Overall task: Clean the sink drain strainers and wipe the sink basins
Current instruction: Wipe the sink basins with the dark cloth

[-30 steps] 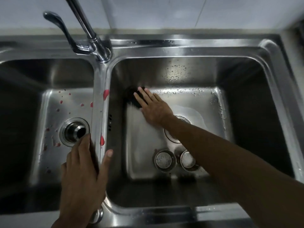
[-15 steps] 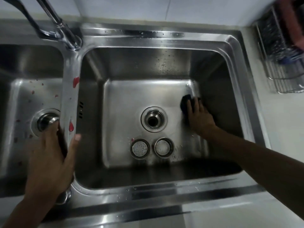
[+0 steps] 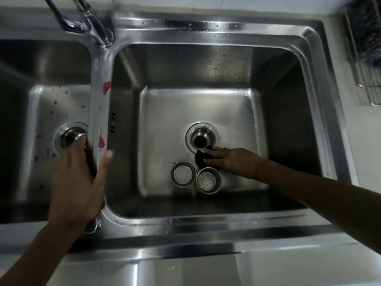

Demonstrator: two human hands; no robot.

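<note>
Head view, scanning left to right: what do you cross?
left hand resting on the divider → left strainer → right strainer → right hand pressing the dark cloth → wire rack

My right hand (image 3: 231,162) presses a dark cloth (image 3: 200,159) flat on the floor of the right basin (image 3: 165,131), between the open drain (image 3: 202,139) and a strainer (image 3: 208,179). A second strainer (image 3: 183,174) sits just beside that one. My left hand (image 3: 80,178) rests over the divider (image 3: 99,96).
</note>
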